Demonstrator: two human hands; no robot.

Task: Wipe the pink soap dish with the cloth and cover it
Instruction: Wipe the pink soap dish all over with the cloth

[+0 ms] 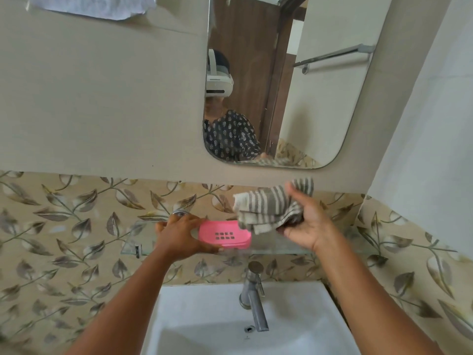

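The pink soap dish [225, 234] rests on a glass shelf [133, 245] above the sink; its top shows two rows of small drain slots. My left hand [179, 237] grips the dish's left end, thumb at the front and fingers behind. My right hand [307, 221] holds a bunched grey and cream striped cloth [268, 208] just above and to the right of the dish, its lower edge close to the dish's right end. A separate cover for the dish is not visible.
A white sink [204, 316] with a metal tap [254, 295] lies below the shelf. A mirror [320, 98] hangs above, reflecting a towel rail. Leaf-patterned tiles line the wall. A shelf bracket [138, 249] sits at the left.
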